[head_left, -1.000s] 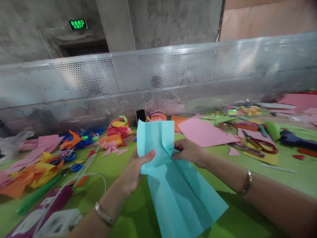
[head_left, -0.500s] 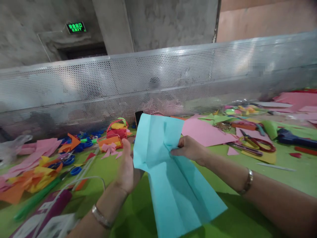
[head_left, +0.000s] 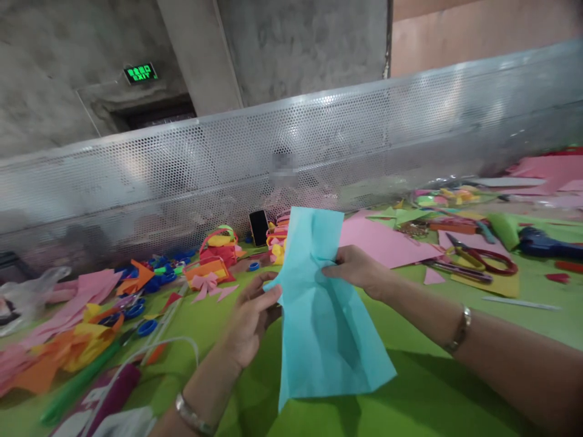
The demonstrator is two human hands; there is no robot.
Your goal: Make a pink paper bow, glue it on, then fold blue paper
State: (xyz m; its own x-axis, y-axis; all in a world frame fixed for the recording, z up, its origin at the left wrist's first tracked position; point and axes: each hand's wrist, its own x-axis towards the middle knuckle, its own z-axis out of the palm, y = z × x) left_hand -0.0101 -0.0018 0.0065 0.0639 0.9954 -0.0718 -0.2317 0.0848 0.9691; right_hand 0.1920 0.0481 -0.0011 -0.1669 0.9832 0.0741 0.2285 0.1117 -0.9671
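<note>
A creased sheet of light-blue paper [head_left: 319, 328] is held up over the green table, its sides folded inward near the middle. My right hand [head_left: 355, 270] pinches the fold on its right side, thumb in front. On the left edge, my left hand [head_left: 255, 312] grips a small flap of the paper between thumb and fingers. Part of the fingers of each hand is hidden behind the sheet or the palm. A silver bracelet [head_left: 194, 416] circles my left wrist, and another bracelet [head_left: 460, 331] is on the right one.
Red-handled scissors [head_left: 494, 262] lie on yellow paper at right, near a pink sheet [head_left: 382, 240] and a dark-blue tool [head_left: 549, 243]. Paper scraps [head_left: 75, 349], a green-handled tool [head_left: 84, 379] and a purple box [head_left: 107, 397] are at left. Behind stand a phone [head_left: 259, 227], small paper bags [head_left: 207, 273] and a perforated metal barrier [head_left: 228, 152].
My left hand, earlier spread open beside the sheet, has closed on its left edge. That edge has been drawn inward, so the paper looks narrower. My right hand keeps its pinch.
</note>
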